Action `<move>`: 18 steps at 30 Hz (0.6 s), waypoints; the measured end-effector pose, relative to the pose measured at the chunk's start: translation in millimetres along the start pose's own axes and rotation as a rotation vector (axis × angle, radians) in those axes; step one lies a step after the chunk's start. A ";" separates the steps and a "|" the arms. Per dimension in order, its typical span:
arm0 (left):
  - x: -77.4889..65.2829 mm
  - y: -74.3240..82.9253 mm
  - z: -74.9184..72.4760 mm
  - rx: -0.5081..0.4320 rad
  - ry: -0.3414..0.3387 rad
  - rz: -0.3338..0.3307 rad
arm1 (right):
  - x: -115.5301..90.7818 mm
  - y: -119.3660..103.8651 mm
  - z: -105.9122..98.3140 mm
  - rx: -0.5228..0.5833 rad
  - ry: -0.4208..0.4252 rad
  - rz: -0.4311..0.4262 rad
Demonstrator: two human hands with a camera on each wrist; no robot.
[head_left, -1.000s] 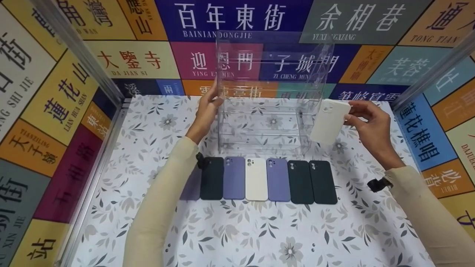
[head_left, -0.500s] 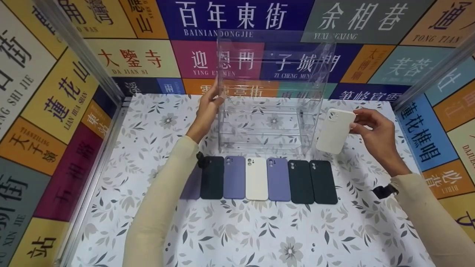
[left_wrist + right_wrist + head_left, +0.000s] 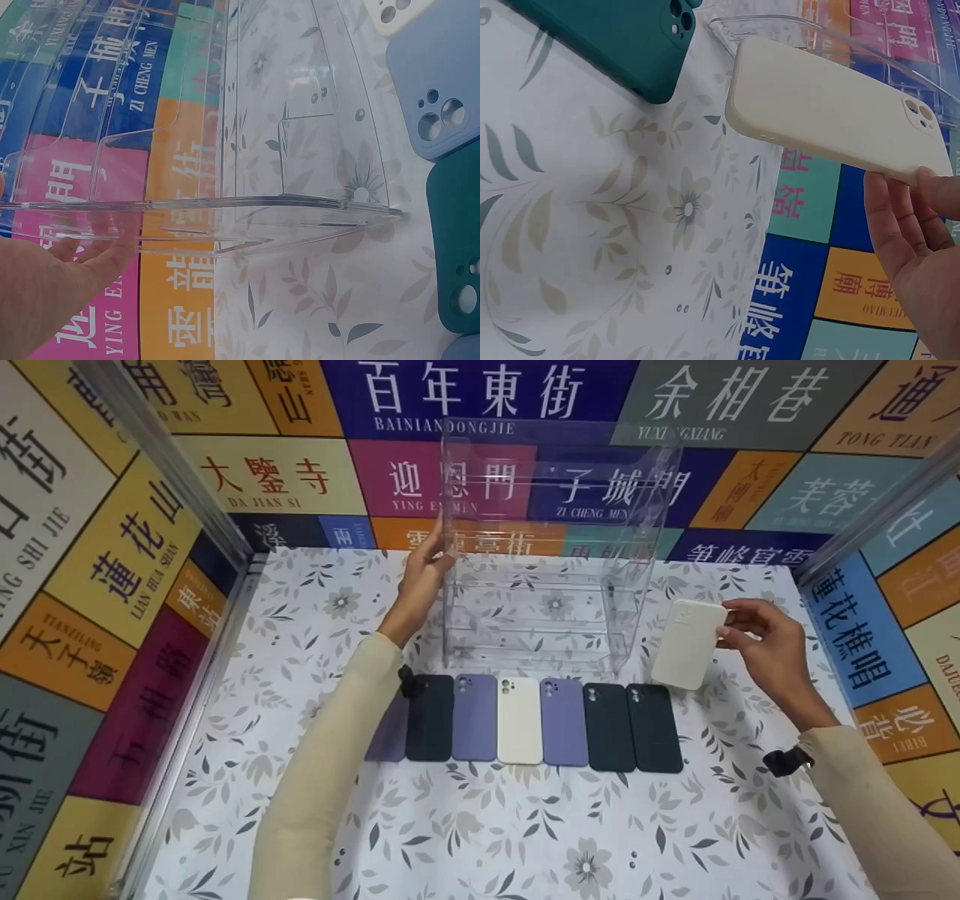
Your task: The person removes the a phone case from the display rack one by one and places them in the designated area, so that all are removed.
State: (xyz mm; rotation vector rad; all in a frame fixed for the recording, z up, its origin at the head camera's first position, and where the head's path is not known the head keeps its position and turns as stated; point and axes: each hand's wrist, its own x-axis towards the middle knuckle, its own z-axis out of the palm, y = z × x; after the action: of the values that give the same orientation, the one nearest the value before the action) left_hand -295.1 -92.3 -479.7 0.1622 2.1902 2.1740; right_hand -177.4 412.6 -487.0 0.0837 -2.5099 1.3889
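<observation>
On the table stands a clear plastic tiered display rack (image 3: 551,641). My left hand (image 3: 424,585) holds the rack's left side; in the left wrist view its fingers (image 3: 105,259) show against the clear panel. To the right of the rack, my right hand (image 3: 769,645) pinches a cream phone case (image 3: 686,645) by its upper right edge. The case is tilted, camera cutout at the top, and the right wrist view shows it raised off the table. In front of the rack lies a row of phone cases: a cream case (image 3: 519,724), dark green cases (image 3: 656,727) and purple cases (image 3: 563,724).
The table is covered with a white floral cloth (image 3: 480,840). Behind it rises a wall of coloured street-name panels (image 3: 262,480), with more panels on both sides. The left forearm partly covers the leftmost purple case (image 3: 386,735).
My right hand has moved down and to the right with the cream case, away from the rack's right side. The left hand stays on the rack, and the row of cases is unchanged.
</observation>
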 end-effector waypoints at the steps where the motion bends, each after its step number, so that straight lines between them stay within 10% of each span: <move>1: -0.1 0.0 -0.1 -0.006 0.000 0.003 | -1.0 1.8 -0.9 0.001 0.001 -0.006; 18: -0.3 0.0 0.0 -0.012 0.007 0.023 | -20.9 18.3 -14.7 0.019 -0.008 -0.003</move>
State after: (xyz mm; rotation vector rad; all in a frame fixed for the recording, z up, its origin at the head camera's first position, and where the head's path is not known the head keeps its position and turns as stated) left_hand -294.8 -92.3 -479.7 0.1801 2.1896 2.2026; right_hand -157.6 433.1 -500.2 0.0971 -2.5023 1.4133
